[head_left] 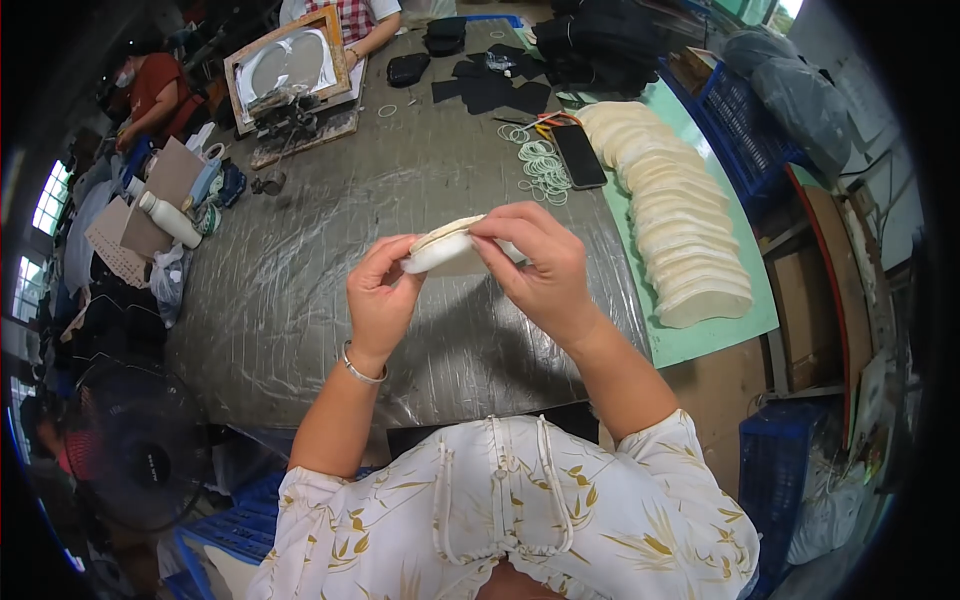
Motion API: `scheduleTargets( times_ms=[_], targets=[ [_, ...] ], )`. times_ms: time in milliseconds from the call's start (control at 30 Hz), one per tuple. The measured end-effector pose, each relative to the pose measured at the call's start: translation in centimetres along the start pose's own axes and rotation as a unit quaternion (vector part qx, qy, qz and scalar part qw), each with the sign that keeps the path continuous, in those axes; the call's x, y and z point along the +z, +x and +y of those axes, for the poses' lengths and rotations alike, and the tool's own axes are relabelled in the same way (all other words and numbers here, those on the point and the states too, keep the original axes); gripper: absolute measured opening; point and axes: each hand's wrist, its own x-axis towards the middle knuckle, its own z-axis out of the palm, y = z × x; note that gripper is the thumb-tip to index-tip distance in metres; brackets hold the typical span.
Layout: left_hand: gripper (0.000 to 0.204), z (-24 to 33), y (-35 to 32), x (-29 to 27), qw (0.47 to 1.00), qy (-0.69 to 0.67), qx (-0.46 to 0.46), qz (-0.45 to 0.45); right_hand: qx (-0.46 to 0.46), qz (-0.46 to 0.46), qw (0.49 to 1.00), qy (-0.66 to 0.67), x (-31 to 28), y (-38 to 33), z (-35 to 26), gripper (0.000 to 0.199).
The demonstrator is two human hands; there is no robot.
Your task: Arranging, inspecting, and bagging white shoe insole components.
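Note:
My left hand (380, 295) and my right hand (540, 265) together hold a small stack of cream, oval padded pieces (445, 243) above a table covered in shiny plastic sheeting (330, 280). The left fingers pinch the stack's left end. The right fingers grip its top and right side. A silver bracelet (360, 371) circles my left wrist.
A long overlapping row of the same cream pieces (680, 225) lies on a green mat (700, 340) at the right. A dark phone (579, 155), rubber bands (543, 165), black fabric pieces (495, 85) and a framed press (290, 70) lie farther back. Other people sit at the far end. Blue crates (740, 125) stand right.

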Motion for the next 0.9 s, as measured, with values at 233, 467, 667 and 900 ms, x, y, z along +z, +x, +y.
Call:
scheduleTargets(
  times_ms=[233, 467, 667, 900],
  targets=[
    [0.025, 0.4, -0.1, -0.1, 1.0, 0.013, -0.005, 0.002, 0.019, -0.039, 0.999, -0.004, -0.1, 0.4, -0.2, 0.013],
    [0.021, 1.4, 0.1, 0.5, 0.998, 0.038, -0.006, 0.042, -0.075, -0.113, 0.986, -0.094, -0.5, 0.5, 0.2, 0.016],
    [0.016, 0.0, -0.3, 1.5, 0.995, -0.009, -0.091, 0.025, -0.103, -0.018, 0.984, -0.147, 0.1, -0.3, 0.6, 0.021],
    [0.019, 0.4, -0.5, 1.1, 0.997, -0.048, -0.06, -0.015, -0.101, -0.034, 0.984, -0.143, -0.4, -0.5, 0.3, 0.021]
  ],
)
